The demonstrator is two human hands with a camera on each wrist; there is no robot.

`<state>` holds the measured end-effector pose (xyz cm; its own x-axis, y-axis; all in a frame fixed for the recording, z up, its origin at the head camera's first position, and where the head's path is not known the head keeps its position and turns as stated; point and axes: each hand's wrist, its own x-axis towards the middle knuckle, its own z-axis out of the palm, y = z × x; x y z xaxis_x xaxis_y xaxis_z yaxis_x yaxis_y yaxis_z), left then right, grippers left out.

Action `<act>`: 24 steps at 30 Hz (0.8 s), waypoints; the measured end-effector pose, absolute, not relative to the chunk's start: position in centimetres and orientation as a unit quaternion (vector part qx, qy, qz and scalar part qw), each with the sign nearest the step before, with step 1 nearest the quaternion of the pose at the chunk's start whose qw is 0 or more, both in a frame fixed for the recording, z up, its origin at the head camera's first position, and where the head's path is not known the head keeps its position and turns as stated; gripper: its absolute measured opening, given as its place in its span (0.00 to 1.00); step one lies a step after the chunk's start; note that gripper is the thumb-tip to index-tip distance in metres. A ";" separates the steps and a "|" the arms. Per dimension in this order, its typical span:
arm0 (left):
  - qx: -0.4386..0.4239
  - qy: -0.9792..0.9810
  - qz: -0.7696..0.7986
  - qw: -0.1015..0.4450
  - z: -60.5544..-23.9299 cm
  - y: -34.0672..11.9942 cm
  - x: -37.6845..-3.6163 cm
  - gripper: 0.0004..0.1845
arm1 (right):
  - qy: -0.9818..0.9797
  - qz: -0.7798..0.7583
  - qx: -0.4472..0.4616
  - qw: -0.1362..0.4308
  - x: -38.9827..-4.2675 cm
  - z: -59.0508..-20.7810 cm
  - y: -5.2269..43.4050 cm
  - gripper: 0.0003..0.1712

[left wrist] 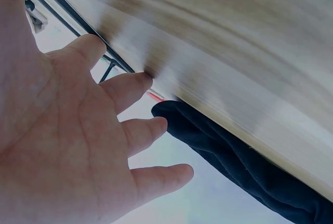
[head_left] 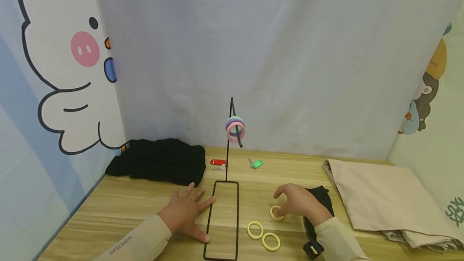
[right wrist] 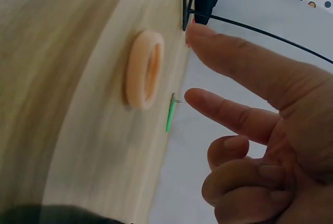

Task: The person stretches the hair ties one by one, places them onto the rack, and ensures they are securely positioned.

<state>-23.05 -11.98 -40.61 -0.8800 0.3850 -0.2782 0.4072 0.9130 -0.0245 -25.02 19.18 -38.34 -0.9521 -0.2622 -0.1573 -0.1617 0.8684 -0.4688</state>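
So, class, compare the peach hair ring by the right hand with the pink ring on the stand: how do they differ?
The peach ring lies flat on the table; the pink ring hangs raised on the black wire stand. The peach ring lies alone; the pink ring is bunched with other rings. The right hand hovers at the peach ring, nothing near the pink. Both are soft round loops.

Wire stand (head_left: 222, 220) mid-counter (head_left: 108, 208); left hand (head_left: 186, 210) left of it, right hand (head_left: 295, 202) and three rings (head_left: 262, 233) right; folded cloth (head_left: 384, 200) far right.
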 end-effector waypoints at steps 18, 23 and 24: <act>0.201 0.969 -0.036 0.140 -40.3 -11.9 -22.9 0.57 | 0.971 -0.166 -0.130 0.114 -25.0 -39.7 18.9 0.16; 0.202 0.969 -0.035 0.139 -40.3 -11.9 -22.9 0.57 | 0.964 -0.171 -0.168 0.114 -25.0 -39.8 18.9 0.12; 0.203 0.969 -0.034 0.138 -40.3 -11.9 -22.8 0.57 | 0.963 -0.170 -0.176 0.113 -25.0 -39.8 18.9 0.11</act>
<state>-22.85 -11.93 -40.34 -0.8798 0.3832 -0.2811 0.4022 0.9155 -0.0108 -24.98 18.88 -39.84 -0.9124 -0.3780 -0.1573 -0.3010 0.8797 -0.3681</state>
